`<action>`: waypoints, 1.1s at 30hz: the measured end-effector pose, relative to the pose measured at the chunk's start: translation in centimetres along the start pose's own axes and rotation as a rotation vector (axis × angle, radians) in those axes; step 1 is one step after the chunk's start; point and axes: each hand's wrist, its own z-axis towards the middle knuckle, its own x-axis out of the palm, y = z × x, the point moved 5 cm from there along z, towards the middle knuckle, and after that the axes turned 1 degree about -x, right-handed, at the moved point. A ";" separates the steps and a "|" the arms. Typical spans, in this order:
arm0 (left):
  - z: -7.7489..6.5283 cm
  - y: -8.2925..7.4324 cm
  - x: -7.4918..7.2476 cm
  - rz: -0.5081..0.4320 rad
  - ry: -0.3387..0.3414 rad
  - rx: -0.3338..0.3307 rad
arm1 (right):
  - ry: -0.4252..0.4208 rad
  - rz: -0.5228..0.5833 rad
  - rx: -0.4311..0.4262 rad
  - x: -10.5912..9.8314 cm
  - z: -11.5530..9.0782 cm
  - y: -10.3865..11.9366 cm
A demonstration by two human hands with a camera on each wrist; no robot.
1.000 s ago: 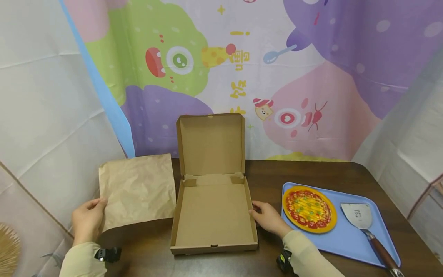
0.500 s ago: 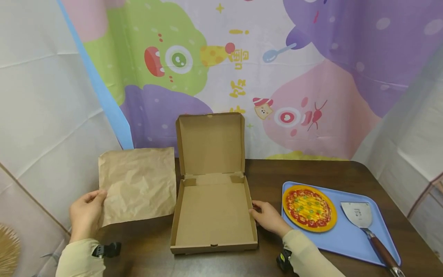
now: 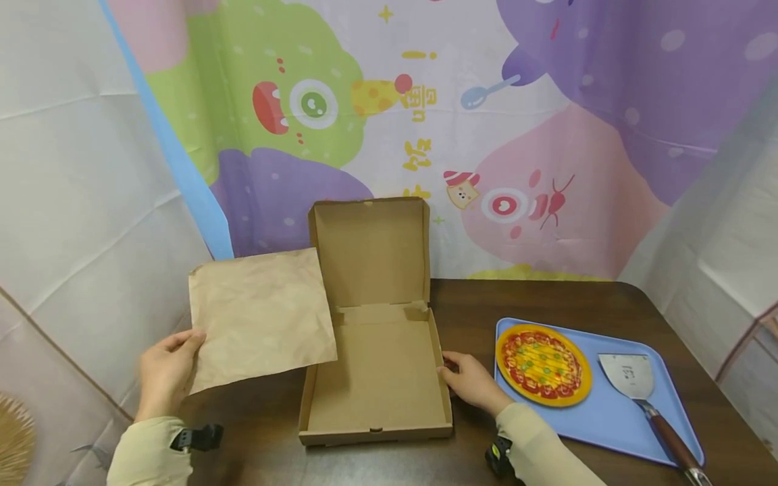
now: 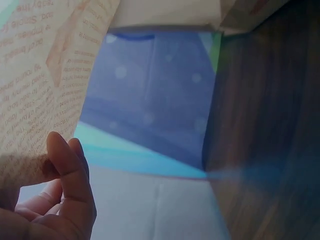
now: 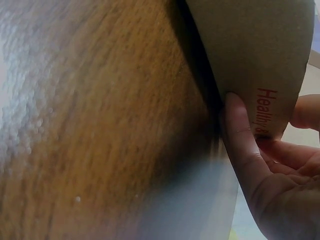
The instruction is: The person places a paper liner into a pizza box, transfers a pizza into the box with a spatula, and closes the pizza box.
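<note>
My left hand [image 3: 167,371] pinches the left edge of a brown paper sheet [image 3: 261,317], held up so its right corner overlaps the box. The left wrist view shows small reddish print on the sheet's [image 4: 40,90] other face, with thumb and fingers of the hand [image 4: 65,195] at its edge. An open cardboard pizza box [image 3: 377,385] stands mid-table, lid upright at the back. My right hand [image 3: 474,385] grips its right wall. Seen from the right wrist, the box wall [image 5: 255,55] bears red lettering and lies between the fingers of that hand [image 5: 285,185].
To the right, a blue tray [image 3: 583,432] carries a pizza [image 3: 543,366] and a metal pizza server [image 3: 629,381] whose wooden handle reaches past the tray's front edge. A patterned cloth [image 3: 389,135] hangs behind the dark wooden table [image 3: 261,439].
My left hand has lifted the paper sheet, then carried it rightward; its right corner now covers part of the box's left side. The right hand and box have stayed put.
</note>
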 end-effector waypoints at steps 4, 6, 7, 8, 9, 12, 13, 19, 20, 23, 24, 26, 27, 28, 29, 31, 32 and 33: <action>-0.4 0.3 1.6 0.064 0.021 0.028 | -0.013 -0.024 -0.002 0.0 0.1 0.0; -0.5 0.4 2.4 0.087 0.039 0.039 | -0.004 -0.006 0.000 0.1 0.1 -0.1; -0.6 0.5 2.9 0.083 0.063 0.037 | 0.002 0.009 0.004 0.1 0.1 -0.1; -0.8 0.6 3.4 0.077 0.091 0.037 | 0.011 0.027 0.003 0.2 0.1 -0.2; -1.0 0.6 3.9 0.073 0.116 0.039 | 0.021 0.044 0.008 0.2 0.1 -0.2; -1.6 0.8 5.4 0.057 0.191 0.035 | 0.040 0.087 0.009 0.3 0.1 -0.3; -1.8 0.8 5.9 0.049 0.209 0.034 | 0.043 0.093 0.007 0.3 0.1 -0.3; -2.5 1.2 8.1 -0.026 0.257 0.036 | 0.040 0.109 -0.002 0.3 0.0 -0.4; -2.6 1.3 8.4 -0.036 0.256 0.039 | 0.038 0.109 -0.002 0.3 0.0 -0.3; -2.9 1.3 9.3 -0.016 0.270 0.058 | 0.031 0.111 -0.001 0.2 -0.1 -0.2; -3.0 1.4 9.6 -0.005 0.277 0.061 | 0.029 0.112 0.001 0.2 -0.1 -0.2; -3.3 1.4 10.1 0.011 0.294 0.062 | 0.024 0.113 0.009 0.2 -0.2 -0.1; -3.4 1.5 10.4 0.023 0.309 0.064 | 0.022 0.114 0.011 0.2 -0.2 -0.1; -3.5 1.5 10.7 0.025 0.318 0.064 | 0.022 0.117 0.014 0.2 -0.2 0.0; -3.6 1.7 11.0 0.016 0.326 0.059 | 0.022 0.117 0.014 0.2 -0.2 -0.1; -3.7 1.9 11.5 0.010 0.340 0.059 | 0.025 0.120 0.010 0.2 -0.2 -0.1; -3.7 2.0 11.8 0.010 0.342 0.063 | 0.026 0.121 0.006 0.2 -0.2 -0.1; -3.7 2.1 12.1 0.009 0.341 0.067 | 0.027 0.122 0.004 0.2 -0.2 0.0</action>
